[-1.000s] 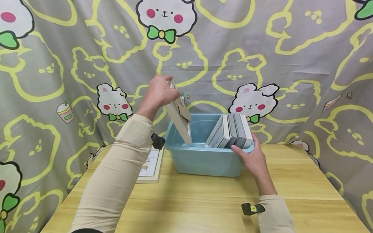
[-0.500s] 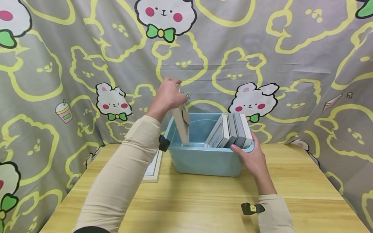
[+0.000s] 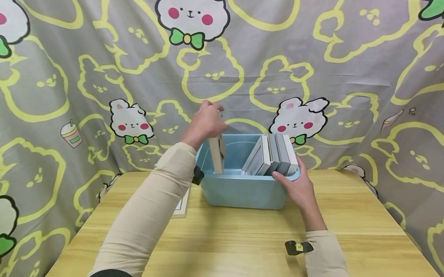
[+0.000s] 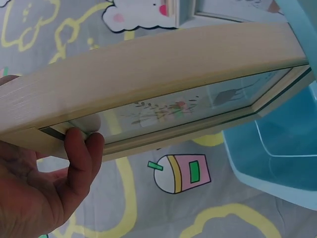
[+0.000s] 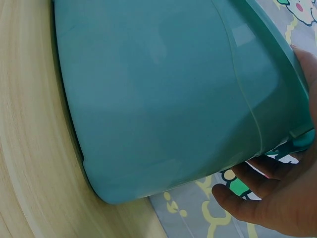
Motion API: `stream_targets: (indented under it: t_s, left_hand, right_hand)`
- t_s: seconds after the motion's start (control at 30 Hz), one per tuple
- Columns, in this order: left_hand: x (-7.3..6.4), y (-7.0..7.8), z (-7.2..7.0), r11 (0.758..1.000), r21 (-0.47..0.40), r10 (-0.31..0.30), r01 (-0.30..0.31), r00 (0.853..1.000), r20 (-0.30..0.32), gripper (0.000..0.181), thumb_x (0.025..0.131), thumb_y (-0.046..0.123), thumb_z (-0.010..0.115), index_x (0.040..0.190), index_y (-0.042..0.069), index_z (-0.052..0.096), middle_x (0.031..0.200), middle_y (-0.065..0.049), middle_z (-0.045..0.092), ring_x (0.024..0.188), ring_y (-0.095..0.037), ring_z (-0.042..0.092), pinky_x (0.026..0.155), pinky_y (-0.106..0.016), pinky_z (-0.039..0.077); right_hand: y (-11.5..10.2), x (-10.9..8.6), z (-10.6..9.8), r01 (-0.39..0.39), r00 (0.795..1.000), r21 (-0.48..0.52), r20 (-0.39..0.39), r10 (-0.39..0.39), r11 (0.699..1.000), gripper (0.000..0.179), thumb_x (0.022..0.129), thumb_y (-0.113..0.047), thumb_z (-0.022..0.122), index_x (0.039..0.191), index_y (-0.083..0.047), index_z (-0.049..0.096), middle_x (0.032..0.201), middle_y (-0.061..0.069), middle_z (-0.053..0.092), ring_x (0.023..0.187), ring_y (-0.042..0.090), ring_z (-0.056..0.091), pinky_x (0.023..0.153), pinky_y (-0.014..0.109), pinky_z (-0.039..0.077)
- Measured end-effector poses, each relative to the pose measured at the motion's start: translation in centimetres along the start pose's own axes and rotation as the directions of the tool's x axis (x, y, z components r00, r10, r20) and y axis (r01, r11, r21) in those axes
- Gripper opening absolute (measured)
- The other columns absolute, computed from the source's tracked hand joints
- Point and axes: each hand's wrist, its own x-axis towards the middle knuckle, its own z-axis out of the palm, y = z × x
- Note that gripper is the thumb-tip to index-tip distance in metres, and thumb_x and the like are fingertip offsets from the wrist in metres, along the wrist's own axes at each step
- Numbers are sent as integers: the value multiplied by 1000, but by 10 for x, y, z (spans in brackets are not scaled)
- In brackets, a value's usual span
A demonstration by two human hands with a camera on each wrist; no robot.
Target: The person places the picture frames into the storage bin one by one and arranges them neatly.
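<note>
My left hand [image 3: 207,121] grips a pale wooden picture frame [image 3: 217,156] by its upper end. The frame stands nearly upright, its lower end inside the left part of a blue plastic bin [image 3: 243,192]. In the left wrist view, fingers and thumb pinch this frame [image 4: 148,74], whose glass covers a plant drawing. My right hand [image 3: 300,189] holds the bin's right rim, thumb over the edge. The right wrist view has its fingers [image 5: 252,186] curled beneath the rim, against the bin's outer wall [image 5: 148,99]. Several picture frames [image 3: 261,157] lean together in the bin's right half.
Another pale-edged picture frame [image 3: 179,211] lies flat on the wooden table [image 3: 226,245] left of the bin, mostly behind my left forearm. A grey curtain [image 3: 218,64] with cartoon rabbits hangs close behind and on both sides.
My left hand has moved right and down, lowering the picture frame deeper into the bin and bringing it more upright. The right hand keeps its hold on the rim.
</note>
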Motion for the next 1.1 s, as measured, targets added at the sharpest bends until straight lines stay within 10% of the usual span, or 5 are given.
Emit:
stream_targets:
  t_s: [1.1]
  left_hand:
    - [16, 6, 67, 998, 63, 21, -27, 995, 97, 68, 82, 14, 57, 148, 17, 40, 151, -10, 30, 106, -26, 53, 88, -41, 49]
  right_hand:
    - [1, 2, 2, 13, 1000, 17, -15, -13, 1000, 103, 76, -57, 75, 154, -40, 9, 156, 9, 34, 141, 32, 35, 112, 55, 30]
